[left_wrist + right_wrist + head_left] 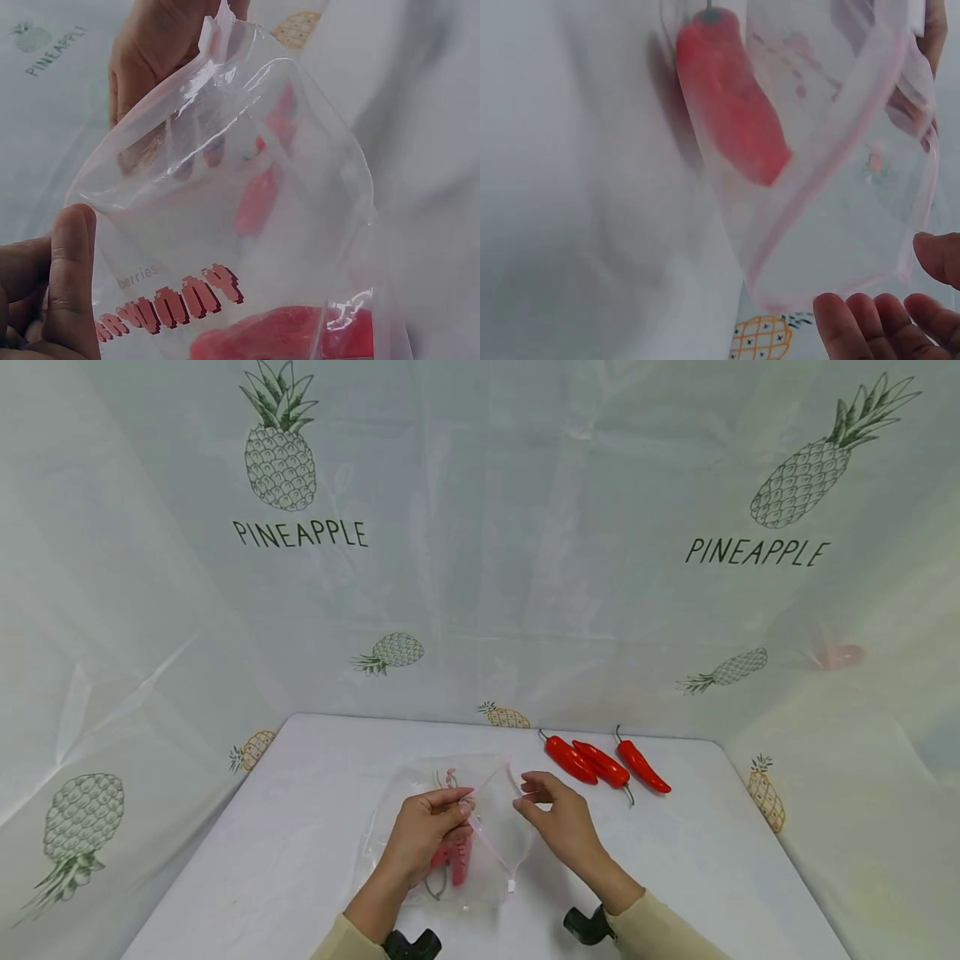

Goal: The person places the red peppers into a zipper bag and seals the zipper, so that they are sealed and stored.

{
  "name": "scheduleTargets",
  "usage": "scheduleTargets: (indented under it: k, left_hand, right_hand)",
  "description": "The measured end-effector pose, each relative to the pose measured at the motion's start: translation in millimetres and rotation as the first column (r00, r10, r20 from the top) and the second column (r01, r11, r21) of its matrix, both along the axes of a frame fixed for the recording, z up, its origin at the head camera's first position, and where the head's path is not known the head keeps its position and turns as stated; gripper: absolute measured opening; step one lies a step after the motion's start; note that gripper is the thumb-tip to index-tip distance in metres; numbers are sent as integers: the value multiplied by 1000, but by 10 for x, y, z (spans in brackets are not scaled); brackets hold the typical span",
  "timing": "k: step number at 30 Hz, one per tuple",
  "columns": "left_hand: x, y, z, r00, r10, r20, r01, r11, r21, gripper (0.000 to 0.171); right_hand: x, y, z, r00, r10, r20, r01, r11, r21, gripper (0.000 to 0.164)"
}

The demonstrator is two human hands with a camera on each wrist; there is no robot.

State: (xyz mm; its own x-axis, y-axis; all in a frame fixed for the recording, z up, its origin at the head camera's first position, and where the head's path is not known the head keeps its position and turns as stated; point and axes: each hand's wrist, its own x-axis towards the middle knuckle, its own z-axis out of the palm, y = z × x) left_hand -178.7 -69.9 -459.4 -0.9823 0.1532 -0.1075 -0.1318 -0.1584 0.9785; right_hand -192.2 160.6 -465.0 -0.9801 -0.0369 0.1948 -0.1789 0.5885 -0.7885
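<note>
A clear plastic zip bag (pixel 501 835) with a pink-edged mouth and a white slider (pixel 512 886) is held over the table, its mouth spread to the right. My left hand (pixel 427 831) pinches the near side of the mouth between thumb and fingers. On the other side, my right hand (pixel 564 827) is beside the far pink edge, fingers slightly bent, thumb and fingertips apart with nothing gripped between them. Inside the bag lies a red chili pepper (pixel 731 97), also visible low in the left wrist view. Reddish lettering (pixel 195 296) marks the bag's side.
Three more red chili peppers (pixel 570 760) lie at the back right of the white table (pixel 300 827), beyond the right hand. Pineapple-printed sheeting (pixel 525 568) hangs behind and along both sides of the table.
</note>
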Motion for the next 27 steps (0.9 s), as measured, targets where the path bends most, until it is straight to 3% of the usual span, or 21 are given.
scheduleTargets:
  k: [8,17,27]
  left_hand:
    - [-18,-5,-39,1000,-3,-3,3,1000,9,36]
    - [-30,-10,-99,1000,-27,1,27,999,39,40]
    - [-20,-34,-92,999,-39,5,39,998,48,43]
  right_hand:
    - [-140,203,69,998,-53,-47,53,999,-4,47]
    - [-380,462,74,997,-79,-1,79,997,15,50]
    - [-736,737,65,995,-93,27,90,989,115,55]
